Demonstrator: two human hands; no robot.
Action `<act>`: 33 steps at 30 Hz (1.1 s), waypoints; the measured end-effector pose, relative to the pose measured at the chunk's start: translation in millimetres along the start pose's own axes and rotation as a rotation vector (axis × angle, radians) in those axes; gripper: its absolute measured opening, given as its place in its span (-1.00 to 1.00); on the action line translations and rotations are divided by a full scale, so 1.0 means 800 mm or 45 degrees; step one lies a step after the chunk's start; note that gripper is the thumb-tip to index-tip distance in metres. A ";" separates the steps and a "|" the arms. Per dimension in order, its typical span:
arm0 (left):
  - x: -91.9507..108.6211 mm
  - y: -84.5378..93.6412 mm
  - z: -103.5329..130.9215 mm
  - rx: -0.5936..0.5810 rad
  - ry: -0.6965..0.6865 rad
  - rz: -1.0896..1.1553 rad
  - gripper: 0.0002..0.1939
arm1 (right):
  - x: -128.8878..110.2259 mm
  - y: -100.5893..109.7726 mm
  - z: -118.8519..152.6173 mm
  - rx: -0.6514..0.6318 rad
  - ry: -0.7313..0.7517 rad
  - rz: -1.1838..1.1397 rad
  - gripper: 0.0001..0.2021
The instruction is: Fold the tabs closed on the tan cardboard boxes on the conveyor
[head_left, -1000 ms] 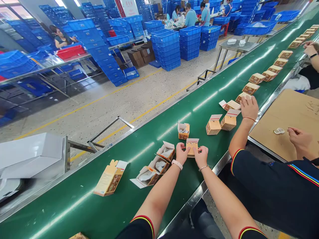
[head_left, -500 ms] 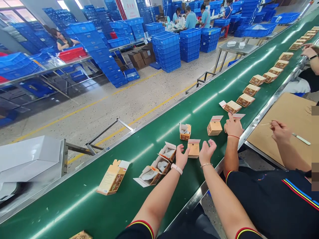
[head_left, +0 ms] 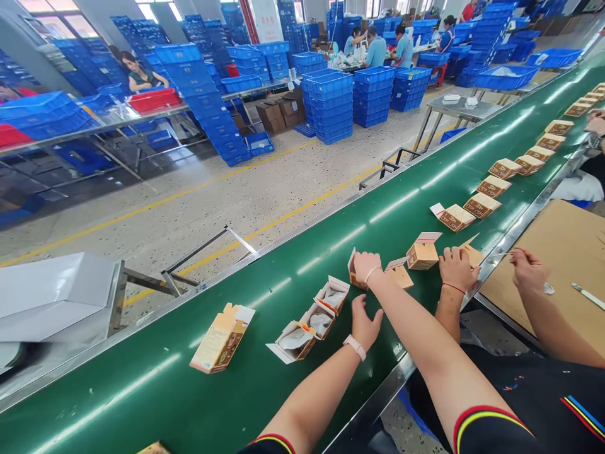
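My right hand [head_left: 367,267] reaches across the green belt, its fingers closed over a small open cardboard box [head_left: 358,281] that they mostly hide. Just below and nearer to me, my left hand [head_left: 367,323] hovers with fingers apart and nothing in them. To its left stand several open boxes [head_left: 312,339] with silvery-white packets inside, their flaps up. Right of my right hand is a box with its top folded over and a raised white flap [head_left: 399,275]. Beyond that, another brown-and-tan box [head_left: 422,255] also has a flap raised.
A co-worker's hand [head_left: 457,272] touches a box on my right; their other hand [head_left: 529,272] holds a thin strip above a cardboard-covered table [head_left: 562,252]. More boxes line the belt [head_left: 155,403] farther up. One box [head_left: 222,340] lies at left. A white-handled tool [head_left: 587,295] rests on the table.
My right hand has moved forward and left onto the open box. My left hand has drawn back toward me, away from the boxes. The view has shifted slightly.
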State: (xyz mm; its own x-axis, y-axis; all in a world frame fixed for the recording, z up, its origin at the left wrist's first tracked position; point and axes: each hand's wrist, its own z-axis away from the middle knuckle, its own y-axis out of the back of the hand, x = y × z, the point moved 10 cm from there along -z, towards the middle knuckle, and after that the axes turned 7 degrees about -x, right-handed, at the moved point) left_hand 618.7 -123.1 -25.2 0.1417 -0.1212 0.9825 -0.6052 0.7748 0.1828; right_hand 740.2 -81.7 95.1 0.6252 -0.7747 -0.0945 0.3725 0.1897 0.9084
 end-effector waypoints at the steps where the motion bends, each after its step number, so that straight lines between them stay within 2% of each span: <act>1: 0.004 0.019 0.009 0.061 -0.097 -0.051 -0.37 | 0.000 -0.010 0.013 -0.049 -0.025 0.000 -0.69; 3: 0.015 0.048 0.027 0.143 -0.334 -0.176 -0.27 | 0.003 -0.029 0.046 -0.118 -0.066 -0.015 -0.70; 4: 0.020 0.055 0.035 0.138 -0.450 -0.237 -0.24 | 0.008 -0.039 0.064 -0.136 -0.085 -0.030 -0.69; 7: 0.020 0.048 0.048 -0.041 -0.695 -0.388 -0.34 | 0.031 -0.079 0.110 -0.139 -0.104 -0.149 -0.56; 10: 0.004 0.038 0.048 -0.193 -0.729 -0.454 -0.44 | 0.046 -0.100 0.137 0.163 0.194 -0.648 -0.51; 13: -0.008 0.032 0.040 -0.291 -0.685 -0.493 -0.50 | 0.071 -0.116 0.152 0.479 0.404 -1.017 -0.53; 15: -0.006 0.028 0.033 -0.350 -0.665 -0.525 -0.53 | 0.080 -0.127 0.152 0.598 0.425 -1.063 -0.58; 18: 0.007 0.026 0.022 -0.346 -0.626 -0.507 -0.56 | 0.084 -0.135 0.146 0.713 0.378 -1.062 -0.52; 20: 0.020 0.022 0.013 -0.336 -0.601 -0.415 -0.59 | 0.091 -0.138 0.140 0.787 0.281 -1.122 -0.50; 22: 0.027 0.015 0.002 -0.331 -0.524 -0.251 -0.65 | 0.111 -0.147 0.133 0.849 0.066 -1.264 -0.59; 25: 0.012 0.010 -0.021 -0.194 -0.183 0.095 -0.80 | 0.139 -0.166 0.122 0.881 -0.261 -1.420 -0.68; 27: -0.004 0.004 -0.031 -0.107 0.033 0.251 -0.79 | 0.148 -0.171 0.116 0.888 -0.382 -1.416 -0.71; 29: -0.011 -0.008 -0.039 -0.113 0.146 0.305 -0.71 | 0.157 -0.175 0.110 0.890 -0.477 -1.403 -0.70; 33: -0.018 -0.034 -0.057 -0.190 0.280 0.333 -0.69 | 0.170 -0.183 0.097 0.844 -0.604 -1.407 -0.67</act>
State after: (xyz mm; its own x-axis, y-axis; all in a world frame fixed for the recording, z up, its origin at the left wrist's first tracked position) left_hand 668.6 -113.8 -46.2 0.1723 0.2165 0.9609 -0.5248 0.8457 -0.0965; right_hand 717.7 -261.8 -19.5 -0.1225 -0.4882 -0.8641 0.0402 -0.8724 0.4872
